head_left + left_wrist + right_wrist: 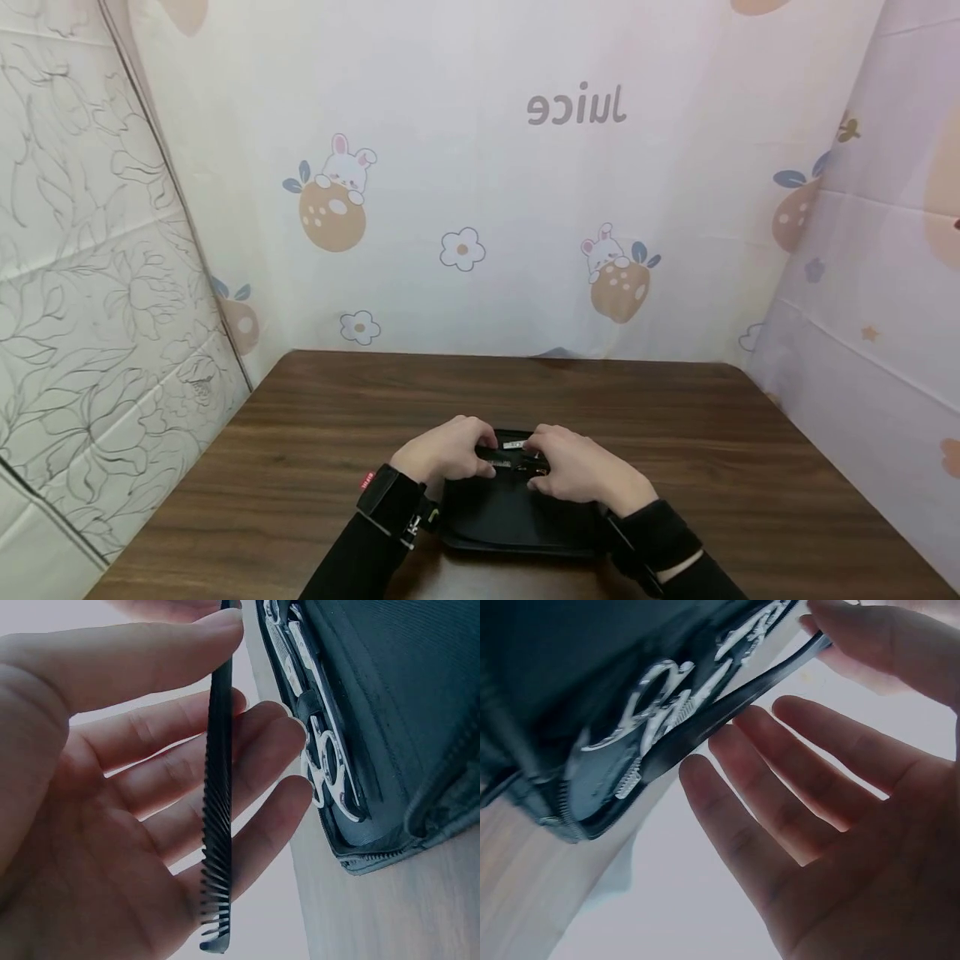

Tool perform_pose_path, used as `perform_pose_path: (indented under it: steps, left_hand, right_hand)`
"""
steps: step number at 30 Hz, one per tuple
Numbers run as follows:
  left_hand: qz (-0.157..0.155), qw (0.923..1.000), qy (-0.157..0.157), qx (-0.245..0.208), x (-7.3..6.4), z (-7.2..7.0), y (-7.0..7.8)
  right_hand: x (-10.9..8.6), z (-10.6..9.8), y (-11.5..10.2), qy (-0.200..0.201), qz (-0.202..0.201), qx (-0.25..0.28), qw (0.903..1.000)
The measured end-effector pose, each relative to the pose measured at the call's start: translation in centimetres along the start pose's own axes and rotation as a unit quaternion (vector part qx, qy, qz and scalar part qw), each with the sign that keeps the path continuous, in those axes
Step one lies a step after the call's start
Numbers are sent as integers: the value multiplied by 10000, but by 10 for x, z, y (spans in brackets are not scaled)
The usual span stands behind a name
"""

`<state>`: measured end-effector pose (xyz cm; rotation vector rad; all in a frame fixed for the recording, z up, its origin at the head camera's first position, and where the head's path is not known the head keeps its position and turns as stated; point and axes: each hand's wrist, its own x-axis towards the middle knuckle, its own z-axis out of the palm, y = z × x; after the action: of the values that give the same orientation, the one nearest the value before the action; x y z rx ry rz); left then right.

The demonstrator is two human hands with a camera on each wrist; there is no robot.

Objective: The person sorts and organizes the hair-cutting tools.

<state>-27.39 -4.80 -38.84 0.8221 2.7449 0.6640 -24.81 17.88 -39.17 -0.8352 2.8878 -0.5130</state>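
A black comb (497, 458) stretches between both hands over the black zip case (517, 521). My left hand (452, 450) pinches it between thumb and forefinger; in the left wrist view the toothed end of the comb (217, 825) runs down past the palm, the other fingers loosely extended behind it. From the other side, my right hand (577, 467) pinches the comb with thumb and forefinger. Its smooth, wider end (705, 727) shows in the right wrist view, overlapping the case edge. Silver scissors (641, 705) lie in the case, their finger rings showing.
More metal tools (285, 652) are tucked along the same side of the case. The case stands on a dark wooden table (337, 417). Printed curtains (465, 167) hang behind the table and at both sides.
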Motion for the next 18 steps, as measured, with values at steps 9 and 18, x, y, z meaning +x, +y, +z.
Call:
perform_pose_path:
  steps: [9, 18]
  left_hand:
    - [-81, 9999, -119, 48, 0, 0, -4]
    - [-173, 9997, -184, 53, 0, 0, -2]
  right_hand:
    - [-4, 7, 18, -168, 152, 173, 9996]
    - [-8, 9, 29, -569, 484, 478, 9961]
